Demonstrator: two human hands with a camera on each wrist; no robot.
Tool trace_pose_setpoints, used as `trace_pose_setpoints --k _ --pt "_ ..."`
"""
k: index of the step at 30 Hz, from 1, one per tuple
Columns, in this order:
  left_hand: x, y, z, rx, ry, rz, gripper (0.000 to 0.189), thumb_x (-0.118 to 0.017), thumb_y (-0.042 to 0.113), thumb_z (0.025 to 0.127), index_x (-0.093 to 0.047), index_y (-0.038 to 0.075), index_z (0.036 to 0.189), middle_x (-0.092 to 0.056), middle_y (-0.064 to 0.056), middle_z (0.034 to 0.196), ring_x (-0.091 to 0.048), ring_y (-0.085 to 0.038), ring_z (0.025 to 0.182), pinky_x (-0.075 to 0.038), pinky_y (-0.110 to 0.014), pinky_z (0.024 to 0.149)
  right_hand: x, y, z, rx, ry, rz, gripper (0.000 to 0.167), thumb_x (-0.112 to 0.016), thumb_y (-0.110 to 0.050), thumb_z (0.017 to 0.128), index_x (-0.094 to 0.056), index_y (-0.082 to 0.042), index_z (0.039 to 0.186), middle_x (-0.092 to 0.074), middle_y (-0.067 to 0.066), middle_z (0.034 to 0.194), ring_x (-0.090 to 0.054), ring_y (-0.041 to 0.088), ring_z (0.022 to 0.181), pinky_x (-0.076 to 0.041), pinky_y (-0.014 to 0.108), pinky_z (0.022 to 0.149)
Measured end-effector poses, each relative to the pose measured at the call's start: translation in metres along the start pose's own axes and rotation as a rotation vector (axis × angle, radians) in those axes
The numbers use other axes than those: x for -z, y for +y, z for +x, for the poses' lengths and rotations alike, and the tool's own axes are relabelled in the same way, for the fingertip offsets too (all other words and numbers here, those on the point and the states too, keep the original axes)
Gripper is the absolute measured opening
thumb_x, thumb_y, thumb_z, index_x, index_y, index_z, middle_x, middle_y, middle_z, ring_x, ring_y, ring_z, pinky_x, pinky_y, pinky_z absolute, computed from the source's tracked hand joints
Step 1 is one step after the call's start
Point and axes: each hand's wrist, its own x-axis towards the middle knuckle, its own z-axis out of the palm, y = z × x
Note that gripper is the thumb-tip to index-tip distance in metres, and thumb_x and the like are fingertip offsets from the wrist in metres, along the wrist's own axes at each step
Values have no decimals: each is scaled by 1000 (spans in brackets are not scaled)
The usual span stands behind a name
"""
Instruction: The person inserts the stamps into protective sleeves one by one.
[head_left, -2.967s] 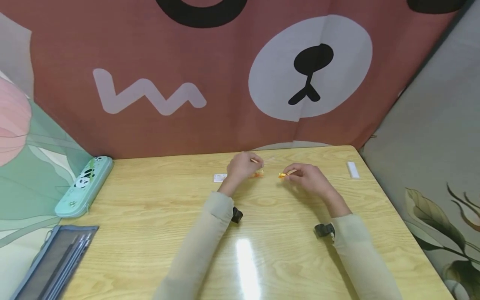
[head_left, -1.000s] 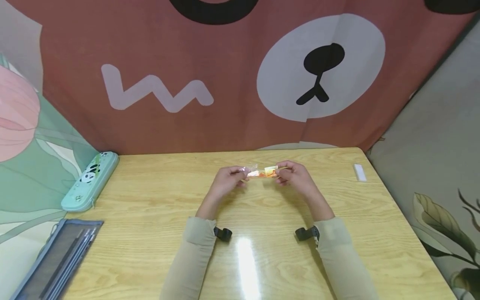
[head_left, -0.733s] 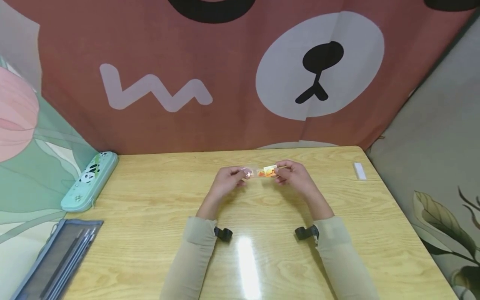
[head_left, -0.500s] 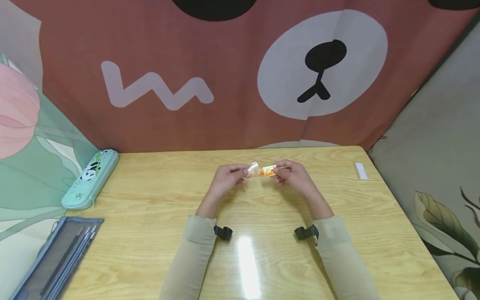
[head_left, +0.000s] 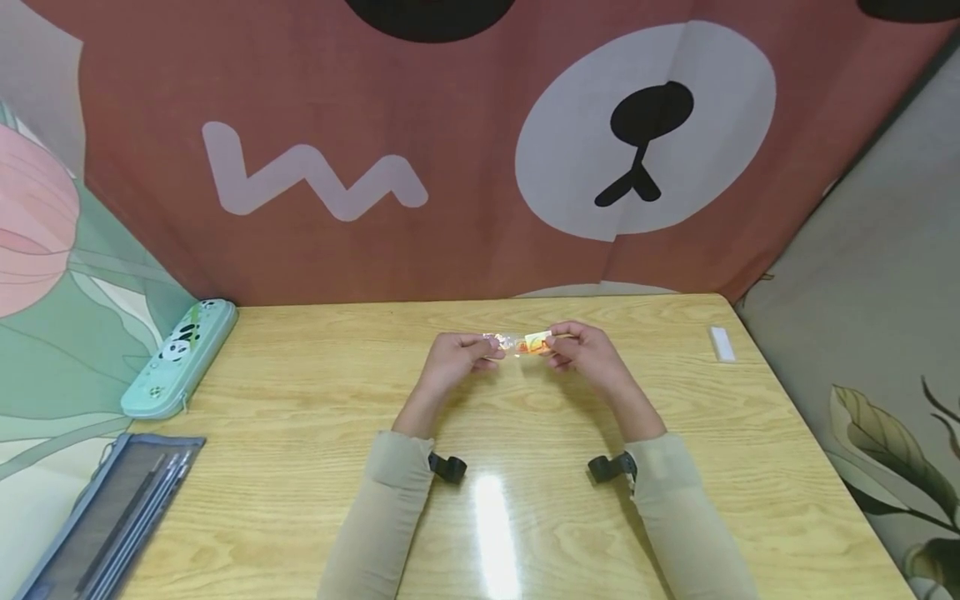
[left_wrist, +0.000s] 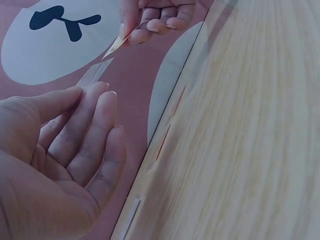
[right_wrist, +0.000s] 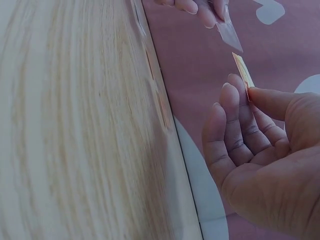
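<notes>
In the head view my left hand and right hand face each other near the table's back edge. Between left thumb and fingers I pinch a small clear plastic sleeve, which catches the light. My right thumb and index finger pinch a small yellow-and-orange card, its free end pointing at the sleeve. A narrow gap separates the two in both wrist views. Beyond the hands, flat orange pieces lie on the tabletop, seen nearly edge-on in the wrist views. Each hand's lower fingers are loosely bent.
At the table's left edge lies a mint panda pencil case. A blue-edged mesh pouch with long thin items is nearer me. A small white block sits at the back right. A bear-print cloth hangs behind the table.
From 3 seconds ago, my left hand has come back and left from the far table and now pinches the sleeve; my right has shifted slightly left. Lately the sleeve has only changed tilt.
</notes>
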Motion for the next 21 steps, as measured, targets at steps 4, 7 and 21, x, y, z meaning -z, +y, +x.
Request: trace_pose_setpoints --k 4,7,21 --pt "1 1 -1 1 20 2 22 -73 16 94 -78 -1 107 -79 -15 95 -78 -21 77 -62 -42 86 -1 0 0 1 1 -13 33 -58 -17 104 -57 3 130 -70 -2 90 -70 19 81 -62 36 81" --pt "1 1 -1 -12 27 7 23 -74 19 93 -78 0 106 -79 -14 92 -77 -19 75 -62 -44 87 -2 1 1 9 4 -16 33 -59 -17 103 -58 4 128 -71 -2 88 -70 18 80 -62 36 80" --pt "-1 0 -1 -37 38 -16 25 -74 22 93 -79 -1 104 -79 -13 85 -78 -28 82 -61 -48 86 -6 0 1 -4 5 19 31 -60 -15 102 -57 6 124 -73 -5 84 -70 15 78 -61 30 76"
